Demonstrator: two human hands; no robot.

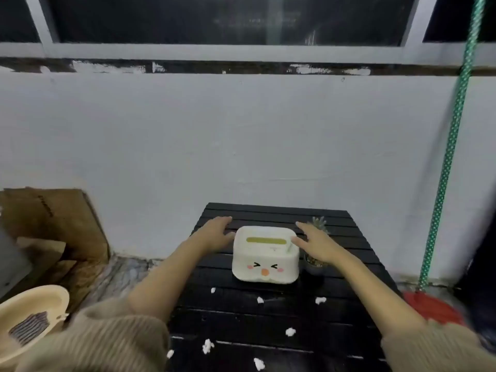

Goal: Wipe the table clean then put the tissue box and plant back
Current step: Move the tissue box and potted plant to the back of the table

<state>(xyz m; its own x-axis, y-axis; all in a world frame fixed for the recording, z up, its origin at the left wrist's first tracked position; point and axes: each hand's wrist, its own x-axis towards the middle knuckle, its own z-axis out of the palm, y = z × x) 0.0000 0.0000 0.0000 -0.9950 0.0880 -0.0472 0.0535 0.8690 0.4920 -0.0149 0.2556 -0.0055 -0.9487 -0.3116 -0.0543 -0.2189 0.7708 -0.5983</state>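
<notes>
Tissue box [265, 255]: mid-bench [349, 296], plant [316, 253] just right of it, white scraps [290, 331] nearer the person; both hands, left [217, 233] and right [314, 242], spread open flanking it, holding nothing, seemingly to clear it before wiping.

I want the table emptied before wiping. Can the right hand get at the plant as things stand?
Probably yes. The right hand hovers just above the small plant, open, with nothing between them; the tissue box sits beside it.
</notes>
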